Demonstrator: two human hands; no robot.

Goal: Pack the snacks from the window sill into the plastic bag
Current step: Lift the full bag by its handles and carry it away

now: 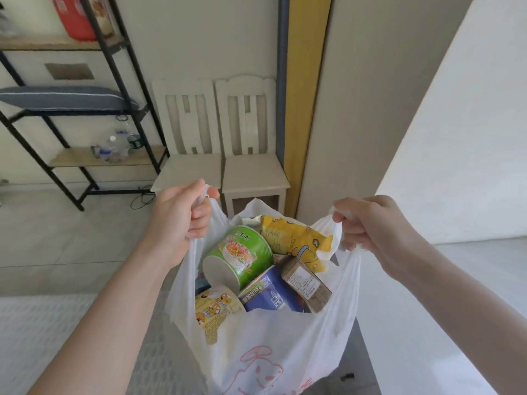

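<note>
A white plastic bag (273,346) with a pink print hangs open in front of me, held up by both handles. My left hand (182,215) grips the left handle and my right hand (370,223) grips the right one. Inside the bag lie a green noodle cup (239,255) on its side, a yellow snack packet (293,238), a brown carton (306,283), a blue packet (265,292) and a yellow printed packet (214,306). The lower contents are hidden by the bag's wall.
Two white wooden chairs (251,166) stand against the wall straight ahead. A black metal shelf rack (114,67) with bottles and a grey cushion is at the left. A white sill or ledge (470,266) runs along the right. A pale mat (57,332) lies at the lower left.
</note>
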